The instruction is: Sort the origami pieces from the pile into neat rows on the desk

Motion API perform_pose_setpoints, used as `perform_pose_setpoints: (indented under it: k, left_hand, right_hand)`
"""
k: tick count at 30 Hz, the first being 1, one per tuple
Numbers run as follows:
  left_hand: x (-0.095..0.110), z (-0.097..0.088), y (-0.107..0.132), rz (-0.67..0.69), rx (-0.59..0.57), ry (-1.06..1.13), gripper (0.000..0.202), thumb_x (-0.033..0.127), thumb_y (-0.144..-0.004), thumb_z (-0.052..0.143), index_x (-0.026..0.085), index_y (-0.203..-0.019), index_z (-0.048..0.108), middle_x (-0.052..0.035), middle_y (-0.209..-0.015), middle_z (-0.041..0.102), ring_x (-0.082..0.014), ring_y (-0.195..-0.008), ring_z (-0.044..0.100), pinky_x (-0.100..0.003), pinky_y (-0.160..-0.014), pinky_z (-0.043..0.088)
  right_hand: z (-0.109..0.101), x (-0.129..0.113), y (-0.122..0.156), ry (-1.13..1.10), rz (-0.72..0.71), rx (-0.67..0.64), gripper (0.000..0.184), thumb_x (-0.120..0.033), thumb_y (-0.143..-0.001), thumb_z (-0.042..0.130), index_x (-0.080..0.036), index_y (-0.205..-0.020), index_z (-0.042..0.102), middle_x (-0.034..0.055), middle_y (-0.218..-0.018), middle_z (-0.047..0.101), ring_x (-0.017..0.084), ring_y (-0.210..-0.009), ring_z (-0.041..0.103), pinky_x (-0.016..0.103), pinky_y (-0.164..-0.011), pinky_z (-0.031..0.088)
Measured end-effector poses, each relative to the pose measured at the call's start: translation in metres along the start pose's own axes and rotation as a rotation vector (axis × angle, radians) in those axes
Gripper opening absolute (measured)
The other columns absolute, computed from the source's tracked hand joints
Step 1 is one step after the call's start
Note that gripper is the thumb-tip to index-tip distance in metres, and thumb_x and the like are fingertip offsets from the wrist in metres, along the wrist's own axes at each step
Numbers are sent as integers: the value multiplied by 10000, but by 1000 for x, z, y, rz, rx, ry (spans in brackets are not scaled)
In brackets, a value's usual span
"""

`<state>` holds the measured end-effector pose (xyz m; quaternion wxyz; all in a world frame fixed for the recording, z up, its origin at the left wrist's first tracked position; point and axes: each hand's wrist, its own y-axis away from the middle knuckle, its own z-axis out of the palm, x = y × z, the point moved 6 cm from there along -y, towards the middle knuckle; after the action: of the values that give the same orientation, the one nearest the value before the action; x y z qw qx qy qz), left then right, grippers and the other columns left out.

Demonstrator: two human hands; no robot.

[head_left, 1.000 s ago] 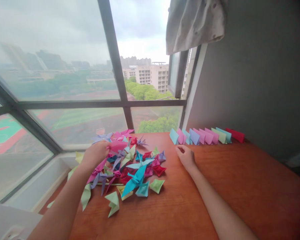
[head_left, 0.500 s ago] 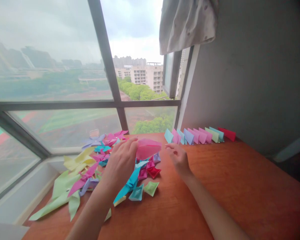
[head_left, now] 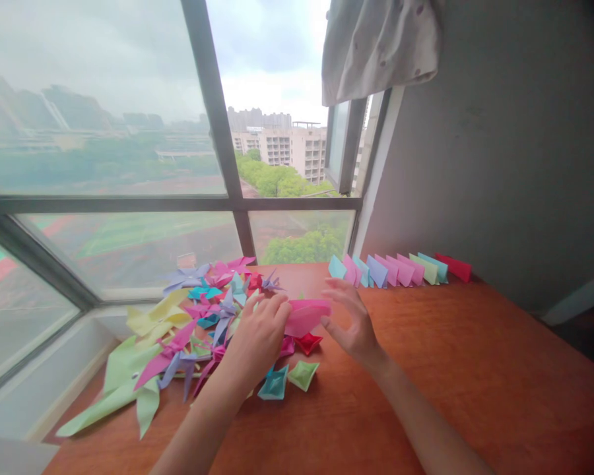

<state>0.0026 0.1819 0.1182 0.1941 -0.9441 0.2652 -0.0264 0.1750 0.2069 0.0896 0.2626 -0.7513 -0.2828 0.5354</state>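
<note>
My left hand [head_left: 261, 330] is closed on the left end of a pink folded paper [head_left: 307, 316], held above the table in front of me. My right hand [head_left: 354, 326] is at the paper's right end, its thumb and fingers apart; whether the thumb tip touches the paper I cannot tell. Below the pink paper lie small folded paper boats, among them a red one [head_left: 308, 343], a light green one [head_left: 303, 375] and a teal one [head_left: 274, 382]. Part of the pile is hidden behind my left hand and forearm.
Several paper pinwheels, including a large pale green one [head_left: 129, 379] and a yellow one [head_left: 161, 313], are heaped on the left of the brown table [head_left: 450, 382]. Folded paper pieces [head_left: 400, 270] stand in a row at the back right. Beyond the table are a window frame [head_left: 237, 206] and curtain [head_left: 381, 46].
My left hand has shifted right and slightly down with the pink paper. My right hand's fingers have spread and come up to the paper's right end. The view has shifted slightly.
</note>
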Motion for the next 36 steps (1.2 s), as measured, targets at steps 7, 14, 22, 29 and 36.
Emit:
perform_pose_setpoints:
  k: [7, 14, 22, 29, 36]
  left_hand:
    - [-5, -7, 2, 33, 58, 259, 134, 153, -912, 477, 192, -908, 605, -90, -1052, 663, -239, -974, 607, -413, -914, 454]
    - [-38, 1, 7, -204, 135, 802, 120, 213, -902, 540, 186, -936, 652, -64, -974, 696, -196, -912, 656, -291, -791, 513]
    - [-49, 10, 13, -408, 245, 900, 148, 281, -881, 599, 171, -918, 691, -29, -775, 723, -164, -671, 682, -235, -614, 522]
    - [-5, 8, 10, -120, 216, 500, 187, 193, -930, 514, 208, -947, 699, -40, -872, 753, -187, -774, 706, -273, -715, 525]
    - [1, 4, 8, -113, 217, 597, 181, 168, -909, 528, 211, -933, 702, -24, -847, 756, -168, -746, 708, -247, -697, 529]
  right_hand:
    - [0, 8, -2, -80, 63, -29, 76, -237, -854, 652, -255, -865, 725, 68, -1097, 660, 220, -1068, 597, 408, -964, 472]
    - [-9, 37, -1, -387, 327, 142, 109, -325, -812, 700, -222, -817, 734, 47, -905, 705, 201, -894, 639, 341, -802, 526]
    - [-10, 24, 0, 88, 133, 94, 166, -280, -862, 634, -231, -1009, 694, 69, -1010, 692, 237, -998, 614, 441, -927, 483]
    - [18, -24, 12, 408, -294, 5, 218, -167, -869, 620, -262, -1054, 685, 50, -1012, 697, 219, -982, 603, 413, -891, 503]
    - [27, -23, 16, 347, -255, -46, 156, -165, -906, 582, -245, -976, 696, 48, -846, 706, 189, -793, 621, 327, -733, 522]
